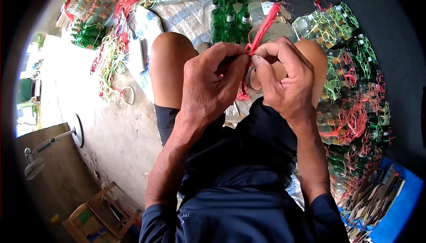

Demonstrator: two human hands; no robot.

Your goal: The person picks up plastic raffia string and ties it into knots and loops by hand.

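The red twine [268,22] stood up in a bright, stringy bunch, narrowing to where the left hand [215,76] and right hand [288,79] pinched it, thumbs against curled forefingers.

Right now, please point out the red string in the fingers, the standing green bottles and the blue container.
Red string [266,25]: head view, on its upper strands.
Green bottles [230,20]: head view, on a bottle mid-group.
Blue container [408,196]: head view, on its side wall.
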